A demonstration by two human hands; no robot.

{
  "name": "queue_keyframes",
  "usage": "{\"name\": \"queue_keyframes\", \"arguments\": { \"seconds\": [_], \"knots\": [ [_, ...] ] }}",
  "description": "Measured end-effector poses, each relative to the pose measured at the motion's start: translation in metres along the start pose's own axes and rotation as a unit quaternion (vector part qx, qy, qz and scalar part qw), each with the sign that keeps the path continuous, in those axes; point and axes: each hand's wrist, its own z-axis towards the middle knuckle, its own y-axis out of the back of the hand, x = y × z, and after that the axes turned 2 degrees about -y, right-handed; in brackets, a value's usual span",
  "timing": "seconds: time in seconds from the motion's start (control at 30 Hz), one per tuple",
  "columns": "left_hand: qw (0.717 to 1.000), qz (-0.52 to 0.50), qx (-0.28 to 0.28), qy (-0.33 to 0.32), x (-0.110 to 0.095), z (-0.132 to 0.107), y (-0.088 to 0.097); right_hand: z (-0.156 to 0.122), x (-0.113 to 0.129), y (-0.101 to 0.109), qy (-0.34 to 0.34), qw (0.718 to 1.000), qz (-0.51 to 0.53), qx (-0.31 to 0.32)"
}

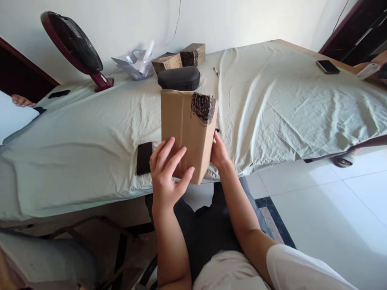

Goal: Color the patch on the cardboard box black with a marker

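A brown cardboard box (pixel 187 125) stands tilted in front of me at the table's near edge. Dark scribbled marks (pixel 203 106) cover its upper right corner. My left hand (pixel 167 173) lies against the box's near face with its fingers spread and the thumb on the same face. At the right side, my right hand (pixel 219 152) grips the box, its fingers partly hidden behind it. A small black tip (pixel 217 130) shows just above those fingers; what it belongs to is hidden.
Behind the box are a black case (pixel 179 78), two scribbled boxes (pixel 193 54), a plastic wrapper (pixel 137 66) and a pen (pixel 215 71). A dark tablet-like object (pixel 144 158), a fan (pixel 75 44) and a phone (pixel 328 67) rest on the cloth-covered table (pixel 90 145). Another person's hand (pixel 22 100) appears at left.
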Motion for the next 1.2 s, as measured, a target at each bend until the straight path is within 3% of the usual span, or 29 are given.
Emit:
{"name": "queue_keyframes", "arguments": {
  "seconds": [0.13,0.3,0.47,0.7,0.87,1.03,1.2],
  "knots": [
    [0.998,0.041,-0.013,0.051,0.007,-0.003,0.002,-0.001,-0.001,0.006,0.020,0.998,0.047,-0.040],
    [0.991,-0.029,-0.004,0.132,0.023,-0.013,0.002,-0.008,0.003,0.014,0.110,0.993,-0.017,-0.046],
    [0.979,-0.005,-0.012,0.205,0.026,-0.018,-0.001,-0.013,0.002,0.015,0.159,0.984,-0.072,-0.044],
    [0.946,-0.214,0.013,0.243,0.021,-0.015,0.003,-0.016,0.003,0.014,0.229,0.948,-0.199,-0.100],
    [0.943,-0.219,0.003,0.250,0.015,-0.014,0.003,-0.015,0.008,0.004,0.238,0.944,-0.213,-0.088],
    [0.927,-0.203,-0.078,0.306,0.016,-0.014,-0.007,-0.013,0.007,-0.001,0.283,0.931,-0.218,-0.077],
    [0.914,-0.140,-0.137,0.355,-0.001,-0.006,-0.013,-0.006,-0.009,-0.001,0.301,0.919,-0.247,-0.068]
  ]
}}
